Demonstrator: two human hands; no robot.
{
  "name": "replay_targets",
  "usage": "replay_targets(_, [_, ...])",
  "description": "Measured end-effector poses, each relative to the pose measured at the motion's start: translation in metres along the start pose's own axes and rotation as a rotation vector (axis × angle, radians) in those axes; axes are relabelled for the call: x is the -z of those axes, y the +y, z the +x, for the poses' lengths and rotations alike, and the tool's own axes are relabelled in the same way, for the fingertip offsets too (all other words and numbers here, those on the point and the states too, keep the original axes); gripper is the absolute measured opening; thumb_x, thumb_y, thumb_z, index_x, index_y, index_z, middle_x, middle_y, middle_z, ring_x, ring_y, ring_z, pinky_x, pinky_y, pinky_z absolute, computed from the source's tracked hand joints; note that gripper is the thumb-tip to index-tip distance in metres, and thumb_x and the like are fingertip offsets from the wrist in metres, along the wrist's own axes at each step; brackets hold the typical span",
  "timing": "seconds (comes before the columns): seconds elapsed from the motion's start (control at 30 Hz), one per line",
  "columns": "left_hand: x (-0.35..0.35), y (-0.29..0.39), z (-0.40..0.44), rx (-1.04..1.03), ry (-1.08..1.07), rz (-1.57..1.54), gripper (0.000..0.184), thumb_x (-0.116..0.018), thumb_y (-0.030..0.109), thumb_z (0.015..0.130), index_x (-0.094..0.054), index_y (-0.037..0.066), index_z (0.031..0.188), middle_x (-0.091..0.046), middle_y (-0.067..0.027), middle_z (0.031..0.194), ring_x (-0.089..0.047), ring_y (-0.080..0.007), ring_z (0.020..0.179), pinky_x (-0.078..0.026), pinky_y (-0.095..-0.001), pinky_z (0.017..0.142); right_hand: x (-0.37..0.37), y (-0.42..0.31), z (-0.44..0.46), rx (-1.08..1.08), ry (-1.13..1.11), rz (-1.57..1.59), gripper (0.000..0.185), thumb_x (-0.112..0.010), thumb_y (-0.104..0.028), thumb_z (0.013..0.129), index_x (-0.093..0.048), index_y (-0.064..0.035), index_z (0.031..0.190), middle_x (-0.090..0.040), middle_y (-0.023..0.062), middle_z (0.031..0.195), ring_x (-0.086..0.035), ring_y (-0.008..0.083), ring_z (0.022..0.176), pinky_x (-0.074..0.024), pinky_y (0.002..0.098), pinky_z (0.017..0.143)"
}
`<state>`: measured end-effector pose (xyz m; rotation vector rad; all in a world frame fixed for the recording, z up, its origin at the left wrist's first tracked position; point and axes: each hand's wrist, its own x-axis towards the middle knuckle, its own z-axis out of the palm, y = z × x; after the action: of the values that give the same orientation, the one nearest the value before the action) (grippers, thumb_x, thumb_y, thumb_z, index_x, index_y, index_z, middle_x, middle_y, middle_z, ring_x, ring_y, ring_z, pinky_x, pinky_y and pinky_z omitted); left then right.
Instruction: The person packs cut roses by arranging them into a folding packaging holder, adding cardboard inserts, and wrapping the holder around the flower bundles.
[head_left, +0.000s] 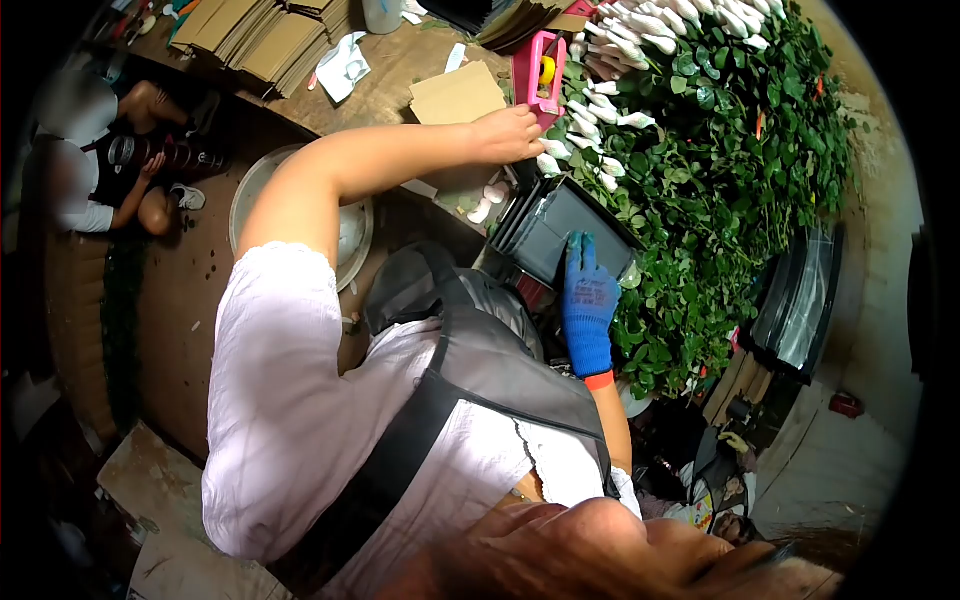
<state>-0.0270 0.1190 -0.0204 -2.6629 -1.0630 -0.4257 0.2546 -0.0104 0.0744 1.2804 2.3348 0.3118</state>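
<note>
My bare left hand (508, 136) reaches across the worktable with its fingers curled in. It is right beside the lower end of a pink tape dispenser (524, 75) that holds a yellow roll of tape (547, 70). Whatever its fingers hold, if anything, is hidden. My right hand (590, 290), in a blue knit glove with an orange cuff, lies with fingers stretched on a dark, shiny, flat-faced black frame or tray (560, 235). Close to both hands are flower stems with green leaves (690, 250), their pale buds (583, 125) wrapped in white sleeves.
Stacks of folded cardboard (270, 45), a loose cardboard piece (457, 95) and a crumpled white paper (342, 68) are on the worktable. A round metal basin (260, 190) stands below its edge. Two people (110, 160) sit at the left. More black trays (795, 300) are at the right.
</note>
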Motion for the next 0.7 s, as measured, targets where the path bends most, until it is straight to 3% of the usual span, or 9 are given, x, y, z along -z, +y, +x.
replay_targets(0.07, [0.000,-0.005,0.006,0.026,-0.190,-0.056,0.008,-0.055,0.018,0.082,-0.058,0.012,0.086,-0.061,-0.0080,0.066,-0.064,-0.0291,0.068,-0.047,-0.0414,0.065,0.003,-0.001,0.001,-0.008,-0.020,-0.006,0.066,-0.054,-0.006,0.088,-0.038,-0.0125,0.151,-0.041,0.0079,0.154,-0.066,0.0192,0.086,-0.0575,0.0375,0.065])
replay_targets(0.17, [-0.012,-0.009,0.001,0.094,-0.207,-0.157,0.008,-0.056,0.019,0.081,-0.058,0.012,0.086,-0.060,-0.0077,0.062,-0.063,-0.0302,0.061,-0.047,-0.0418,0.064,0.004,0.001,-0.001,-0.006,-0.017,0.053,0.064,-0.055,-0.007,0.088,-0.040,-0.0135,0.149,-0.042,0.0076,0.154,-0.066,0.0211,0.087,-0.0571,0.0378,0.069])
replay_targets(0.2, [0.002,-0.007,0.006,0.123,-0.364,-0.150,0.010,-0.056,0.018,0.082,-0.058,0.011,0.089,-0.065,-0.0118,0.076,-0.067,-0.0296,0.078,-0.050,-0.0464,0.068,0.003,0.005,-0.001,0.007,0.003,0.096,0.062,-0.055,-0.007,0.088,-0.042,-0.0132,0.148,-0.043,0.0079,0.153,-0.067,0.0228,0.089,-0.0568,0.0383,0.071])
replay_targets(0.3, [0.010,0.003,-0.009,0.034,0.028,-0.003,0.013,-0.055,0.016,0.083,-0.058,0.009,0.094,-0.065,-0.0149,0.094,-0.064,-0.0284,0.100,-0.051,-0.0477,0.084,0.001,0.020,-0.011,0.047,0.185,0.415,0.056,-0.059,-0.011,0.089,-0.048,-0.0112,0.144,-0.050,0.0111,0.146,-0.066,0.0293,0.096,-0.0549,0.0406,0.081])
replay_targets(0.43, [0.048,0.040,-0.030,0.453,-0.082,-0.026,0.027,-0.057,0.010,0.082,-0.060,0.007,0.109,-0.061,-0.0130,0.103,-0.053,-0.0358,0.110,-0.030,-0.0551,0.112,0.017,0.022,-0.031,0.016,0.503,0.917,0.053,-0.066,-0.016,0.088,-0.053,-0.0084,0.139,-0.059,0.0170,0.134,-0.063,0.0363,0.111,-0.0515,0.0435,0.092])
replay_targets(0.5, [0.087,0.046,-0.037,0.612,-0.156,-0.001,0.042,-0.066,0.012,0.077,-0.056,0.004,0.117,-0.058,-0.0160,0.108,-0.050,-0.0398,0.111,-0.025,-0.0588,0.112,0.039,0.012,-0.039,0.032,0.413,1.135,0.072,-0.073,-0.023,0.085,-0.043,-0.0046,0.148,-0.058,0.0224,0.134,-0.059,0.0376,0.119,-0.0479,0.0422,0.100])
replay_targets(0.57, [0.123,0.061,-0.028,0.705,-0.108,-0.148,0.051,-0.073,0.018,0.074,-0.053,0.003,0.119,-0.055,-0.0178,0.111,-0.048,-0.0401,0.113,-0.025,-0.0565,0.111,0.044,0.003,-0.037,0.082,0.168,1.344,0.110,-0.083,-0.036,0.075,-0.018,0.0000,0.156,-0.041,0.0258,0.149,-0.046,0.0395,0.135,-0.0396,0.0427,0.111])
replay_targets(0.63, [0.147,0.090,-0.018,0.773,-0.056,-0.433,0.067,-0.079,0.031,0.076,-0.046,-0.001,0.125,-0.050,-0.0207,0.117,-0.045,-0.0389,0.116,-0.026,-0.0534,0.109,0.045,-0.012,-0.031,0.100,0.126,1.551,0.119,-0.086,-0.039,0.070,-0.014,0.0011,0.156,-0.033,0.0267,0.154,-0.043,0.0404,0.137,-0.0379,0.0431,0.112])
replay_targets(0.7, [0.152,0.126,-0.002,0.608,-0.099,-0.856,0.094,-0.080,0.047,0.076,-0.031,-0.003,0.139,-0.039,-0.0269,0.133,-0.035,-0.0432,0.130,-0.022,-0.0527,0.112,0.032,-0.022,-0.030,0.113,0.255,1.209,0.121,-0.087,-0.037,0.068,-0.012,-0.0012,0.156,-0.029,0.0262,0.155,-0.043,0.0418,0.136,-0.0383,0.0453,0.111])
